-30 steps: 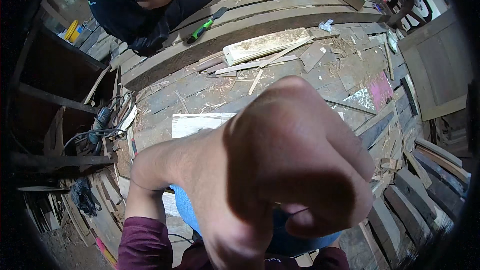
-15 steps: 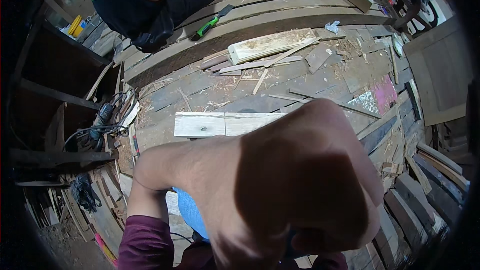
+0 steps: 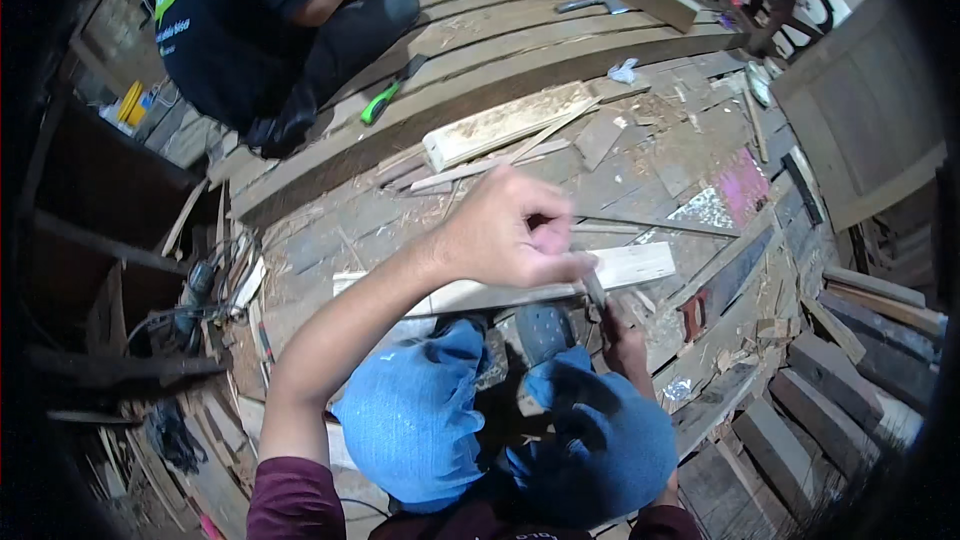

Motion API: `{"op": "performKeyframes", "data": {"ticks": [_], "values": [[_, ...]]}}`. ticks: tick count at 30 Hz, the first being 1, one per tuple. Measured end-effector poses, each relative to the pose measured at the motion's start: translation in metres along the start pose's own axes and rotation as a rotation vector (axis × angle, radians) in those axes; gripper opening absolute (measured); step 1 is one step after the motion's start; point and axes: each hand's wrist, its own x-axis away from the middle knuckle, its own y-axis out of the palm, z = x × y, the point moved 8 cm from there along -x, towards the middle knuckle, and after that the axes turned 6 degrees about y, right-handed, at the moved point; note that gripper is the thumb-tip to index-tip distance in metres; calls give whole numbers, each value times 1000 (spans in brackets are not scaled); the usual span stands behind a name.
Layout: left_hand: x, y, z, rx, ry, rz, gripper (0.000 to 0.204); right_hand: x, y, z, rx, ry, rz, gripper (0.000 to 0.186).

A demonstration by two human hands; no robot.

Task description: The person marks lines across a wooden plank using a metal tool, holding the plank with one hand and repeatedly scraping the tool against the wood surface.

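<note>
My left hand (image 3: 520, 235) is curled above a pale plank (image 3: 640, 265), its thumb and finger closed at the upper end of a thin object (image 3: 595, 288) that I cannot make out clearly. My right hand (image 3: 625, 345) is lower, closed around the lower part of that object, near the plank's near edge. The plank lies crosswise beyond my blue-clad knees (image 3: 405, 420). A red saw handle (image 3: 695, 315) lies to the right of my right hand.
A co-worker (image 3: 235, 50) sits on the raised slatted platform (image 3: 480, 30), near a green-handled tool (image 3: 380, 105) and hatchet (image 3: 590, 2). Scrap wood (image 3: 510, 125) litters the floor. A corded power tool (image 3: 200, 285) lies left, stacked offcuts (image 3: 800, 410) right, a wooden panel (image 3: 855, 130) behind them.
My left hand has dropped from close beneath the camera to over the plank, uncovering my right hand, the thin object and my knees. The co-worker's arm has shifted.
</note>
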Motion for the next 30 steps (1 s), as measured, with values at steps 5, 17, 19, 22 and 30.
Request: {"op": "performKeyframes", "data": {"ticks": [5,17,19,22,30], "values": [[99,61,-151,-496,-341,-279,61,2,-4,-23,75,219,-173,65],[185,125,-208,-683,-552,-505,105,-28,-21,71,186,364,90,63],[187,123,-208,-670,-561,-489,103,-38,-37,95,167,596,124,64],[191,122,-212,-642,-589,-488,103,-45,-28,76,148,455,162,62],[191,121,-215,-681,-624,-480,104,-16,40,-80,21,67,-310,54]]}}
